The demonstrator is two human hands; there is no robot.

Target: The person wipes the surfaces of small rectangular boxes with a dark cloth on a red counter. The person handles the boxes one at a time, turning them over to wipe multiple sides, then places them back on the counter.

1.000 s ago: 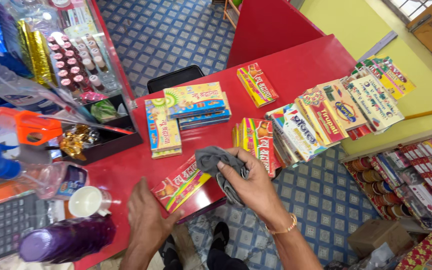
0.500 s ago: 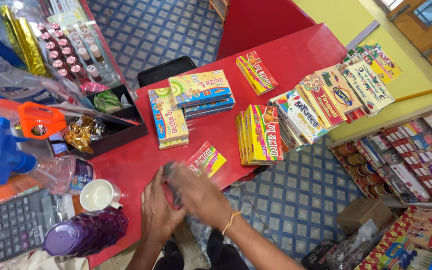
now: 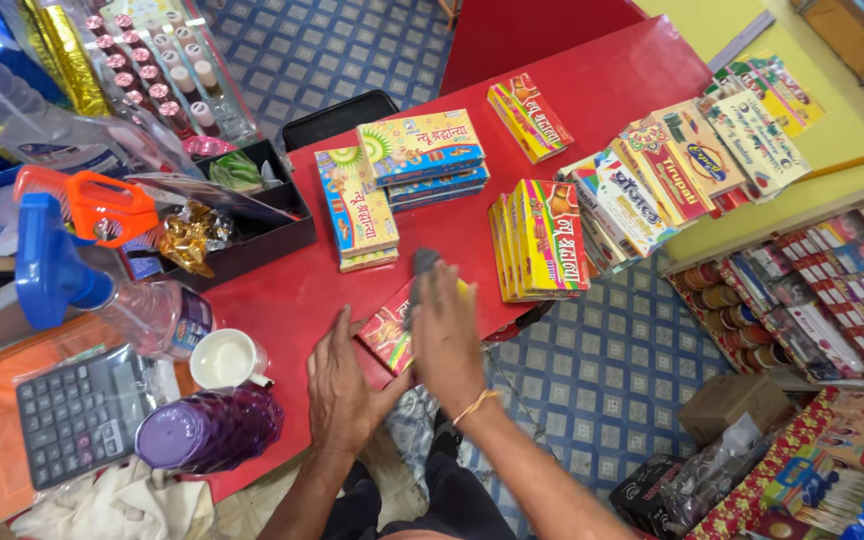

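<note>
My left hand point(image 3: 344, 385) lies flat on the red surface point(image 3: 292, 290), pressing the near corner of the flat red box point(image 3: 389, 335), not closed on it. My right hand point(image 3: 444, 335) has its grip around a grey cloth point(image 3: 420, 268) on top. The box sits at the near edge, long axis from 8 to 2 o'clock. I think a hard wipe could push it off.

Bare forearms, a thin gold bangle point(image 3: 474, 405) on the right wrist, dark trousers point(image 3: 432, 500) below.
</note>
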